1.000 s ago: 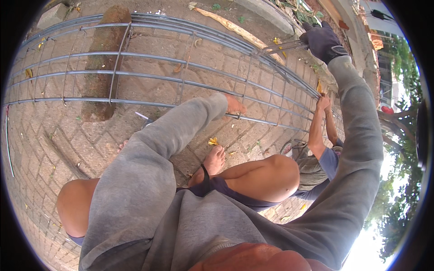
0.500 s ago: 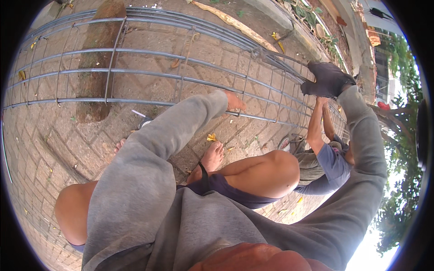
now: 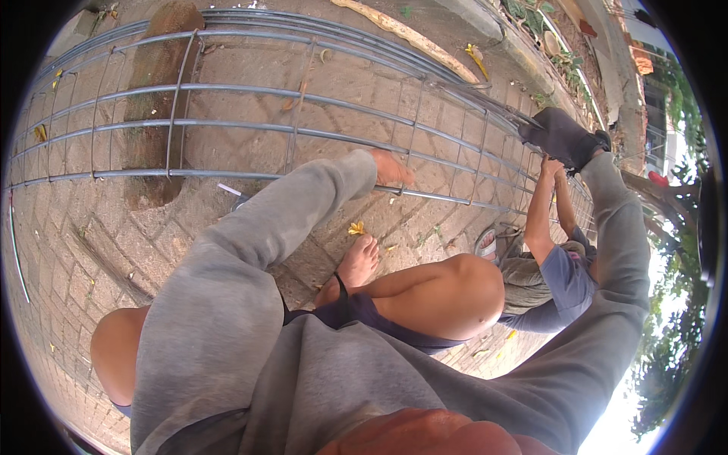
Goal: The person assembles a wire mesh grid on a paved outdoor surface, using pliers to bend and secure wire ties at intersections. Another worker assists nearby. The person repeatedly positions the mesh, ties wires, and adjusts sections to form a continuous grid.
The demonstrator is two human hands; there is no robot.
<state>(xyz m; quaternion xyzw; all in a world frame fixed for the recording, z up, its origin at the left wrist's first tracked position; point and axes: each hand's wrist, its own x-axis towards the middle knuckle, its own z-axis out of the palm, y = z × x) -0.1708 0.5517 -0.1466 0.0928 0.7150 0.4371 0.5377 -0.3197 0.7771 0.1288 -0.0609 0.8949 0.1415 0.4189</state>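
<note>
A long cage of grey steel rods (image 3: 250,129), tied with thin wire stirrups, stretches across in front of me. My left hand (image 3: 393,168), bare, is closed on the rod nearest me, its fingertips partly hidden. My right hand (image 3: 560,138), in a dark glove, reaches out to the far right, where its fingers close around the steel rods of the cage. Just below that glove, a co-worker's hands (image 3: 552,165) are raised to the same cage. What those hands hold is too small to tell.
A brown, rough block (image 3: 155,98) lies under the cage at the left. Beyond the cage lie a pale stick (image 3: 406,34) and a concrete kerb (image 3: 523,61). My bare foot (image 3: 359,265) rests on the brick paving. The co-worker (image 3: 565,280) crouches close by at the right.
The gap between my right glove's thumb and fingers has narrowed, and the glove appears slightly farther right. My left hand stays on the near rod. The whole view has shifted a little.
</note>
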